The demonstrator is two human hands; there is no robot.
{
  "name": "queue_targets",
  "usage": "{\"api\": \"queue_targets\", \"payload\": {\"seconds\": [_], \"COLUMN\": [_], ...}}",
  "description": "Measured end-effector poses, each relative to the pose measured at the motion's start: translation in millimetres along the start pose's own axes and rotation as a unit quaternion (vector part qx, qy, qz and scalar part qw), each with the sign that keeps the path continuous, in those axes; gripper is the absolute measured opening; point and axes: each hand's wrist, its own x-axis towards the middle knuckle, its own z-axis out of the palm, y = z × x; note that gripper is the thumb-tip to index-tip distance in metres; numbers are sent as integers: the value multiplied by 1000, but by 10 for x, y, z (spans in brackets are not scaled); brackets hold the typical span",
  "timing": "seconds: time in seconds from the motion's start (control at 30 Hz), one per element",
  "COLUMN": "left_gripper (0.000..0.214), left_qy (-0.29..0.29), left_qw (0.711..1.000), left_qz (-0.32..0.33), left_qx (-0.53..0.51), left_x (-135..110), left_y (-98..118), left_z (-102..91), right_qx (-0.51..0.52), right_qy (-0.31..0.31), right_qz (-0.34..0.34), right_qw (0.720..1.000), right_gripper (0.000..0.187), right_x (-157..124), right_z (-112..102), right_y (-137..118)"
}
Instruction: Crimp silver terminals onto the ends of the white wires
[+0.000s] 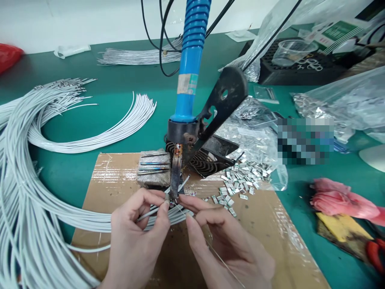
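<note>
A blue-handled soldering iron (189, 80) is clamped upright, its dark tip (175, 180) pointing down between my hands. My left hand (136, 233) is closed, thumb and index finger pinching a white cable (147, 214) and perhaps a small metal piece right beside the tip. The fingers partly hide that joint. In my right hand (225, 241), a thin solder wire (221, 259) is pinched between thumb and fingers, its end reaching to the iron's tip. More white cables (177, 218) pass behind both hands.
Cardboard (99, 180) covers the green table (120, 108). Bundled white cables (18, 160) fill the left. A block with metal rods (153, 168) and a black fan (204, 156) stand behind the tip. Small metal pieces (231, 190), pink cloth (339, 200) and red-handled scissors (375, 255) lie right.
</note>
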Motion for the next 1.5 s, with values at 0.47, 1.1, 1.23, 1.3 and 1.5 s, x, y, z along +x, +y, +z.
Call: {"api": "queue_targets", "payload": {"seconds": [0.47,1.1,1.23,1.3,1.5], "left_gripper": [16,14,16,15,13], "left_qy": [-13,-13,-18,-21,-5], "left_qw": [1000,1000,1000,1000,1000], "left_qz": [13,16,10,7,2], "left_qx": [-1,8,7,9,9], "left_x": [-1,13,13,12,1], "left_y": [-24,-32,-40,-41,1], "left_z": [-20,-18,-15,-13,10], "right_qx": [-19,-22,-28,-29,-14], "right_qy": [-23,-15,-11,-12,-16], "right_qz": [-40,-45,-39,-39,-39], "right_qw": [999,999,999,999,999], "right_gripper": [18,17,17,16,16], "right_x": [14,20,12,10,19], "right_z": [-21,-8,-18,-22,-8], "right_y": [83,75,74,75,73]}}
